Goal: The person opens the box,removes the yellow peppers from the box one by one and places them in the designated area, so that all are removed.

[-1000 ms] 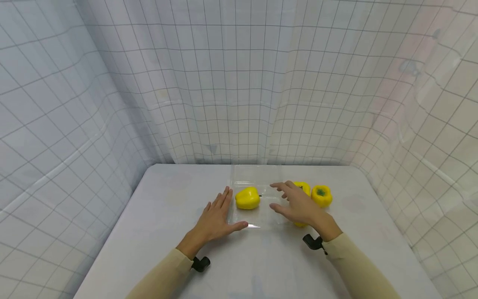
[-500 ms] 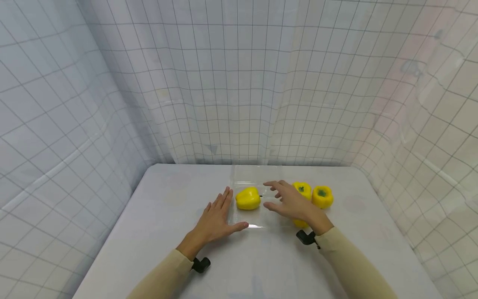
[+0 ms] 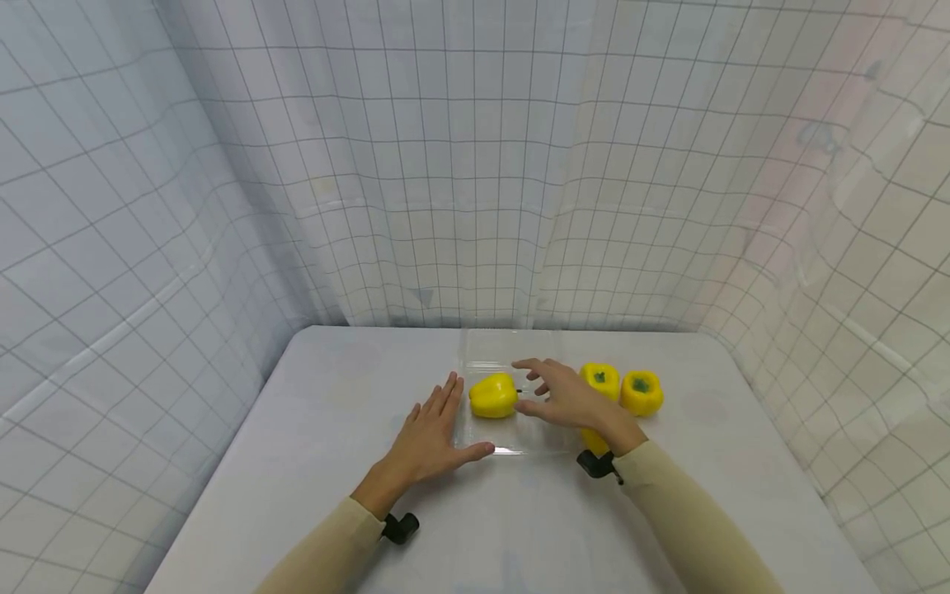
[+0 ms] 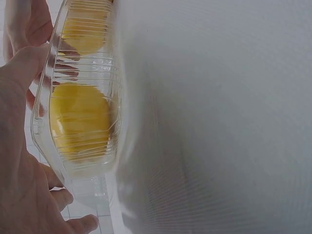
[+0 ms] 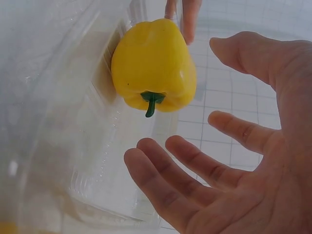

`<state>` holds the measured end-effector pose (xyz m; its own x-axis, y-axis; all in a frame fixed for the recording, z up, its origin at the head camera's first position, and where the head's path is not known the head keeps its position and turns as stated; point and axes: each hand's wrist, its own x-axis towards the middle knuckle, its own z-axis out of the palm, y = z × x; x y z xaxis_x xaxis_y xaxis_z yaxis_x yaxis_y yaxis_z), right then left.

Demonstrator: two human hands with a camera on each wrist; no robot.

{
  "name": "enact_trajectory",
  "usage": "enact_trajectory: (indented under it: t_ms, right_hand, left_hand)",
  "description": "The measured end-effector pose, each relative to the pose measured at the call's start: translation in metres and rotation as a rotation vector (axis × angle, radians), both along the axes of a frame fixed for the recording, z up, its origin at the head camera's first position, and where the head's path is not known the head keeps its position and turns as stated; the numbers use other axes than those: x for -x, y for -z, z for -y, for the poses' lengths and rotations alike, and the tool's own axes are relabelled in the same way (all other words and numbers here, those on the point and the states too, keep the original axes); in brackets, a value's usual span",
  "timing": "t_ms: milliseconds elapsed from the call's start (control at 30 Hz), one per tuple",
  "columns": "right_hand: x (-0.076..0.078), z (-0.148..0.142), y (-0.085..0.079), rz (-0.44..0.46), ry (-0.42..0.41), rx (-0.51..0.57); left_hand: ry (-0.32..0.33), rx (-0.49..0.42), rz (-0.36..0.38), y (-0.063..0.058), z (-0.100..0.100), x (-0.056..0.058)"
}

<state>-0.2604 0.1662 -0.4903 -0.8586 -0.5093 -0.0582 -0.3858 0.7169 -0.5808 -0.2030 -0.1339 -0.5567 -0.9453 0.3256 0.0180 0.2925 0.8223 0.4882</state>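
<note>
A yellow bell pepper [image 3: 493, 396] lies on its side in a clear plastic clamshell box [image 3: 542, 437], its green stem [image 5: 151, 103] pointing toward my right hand. My left hand [image 3: 425, 441] is at the box's left front corner, fingers straight along the left side and thumb at the front rim; the left wrist view shows the thumb against the rim. Over the box's right half, my right hand [image 3: 567, 398] is held with fingers spread and thumb apart, close to the pepper's stem end. A gap shows between its fingertips and the pepper in the right wrist view.
To the right of the box stand two yellow bell peppers, one near it [image 3: 599, 379] and one farther right [image 3: 641, 393]. Another yellow pepper [image 3: 596, 441] is partly hidden by my right wrist. The box's lid [image 3: 512, 342] lies folded back toward the grid-patterned curtain [image 3: 475, 206].
My right hand has moved left over the box, closer to the pepper in it, uncovering more of the peppers at right. My left hand has stayed in place.
</note>
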Motion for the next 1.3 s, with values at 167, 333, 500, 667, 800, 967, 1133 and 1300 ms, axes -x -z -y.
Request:
enact_trajectory:
  t_ms: [167,333,500,667,800,967,1133,1300]
  right_hand:
    - [0.004,0.003,0.002,0.024,-0.014,0.034]
    - [0.008,0.008,0.006,0.047,-0.030,0.052]
    - [0.010,0.013,0.008,0.064,-0.047,0.074]
    - [0.014,0.016,0.011,0.087,-0.049,0.077]
    - [0.016,0.018,0.013,0.103,-0.048,0.074]
    - [0.017,0.019,0.012,0.116,-0.065,0.090]
    - [0.020,0.021,0.014,0.126,-0.090,0.114]
    - [0.021,0.023,0.015,0.149,-0.097,0.131]
  left_hand:
    - [0.004,0.002,-0.006,0.001,0.000,0.000]
    - [0.001,-0.007,-0.009,0.002,0.000,-0.001]
    - [0.001,0.001,-0.003,0.001,0.000,-0.001]
    - [0.002,0.001,0.002,0.000,0.000,0.000]
    - [0.002,-0.006,0.001,0.000,0.000,0.000]
    - [0.003,0.001,-0.001,0.001,0.000,0.001]
    - [0.005,-0.004,-0.004,0.000,0.001,0.000]
    - [0.007,-0.006,-0.003,-0.001,0.001,-0.001]
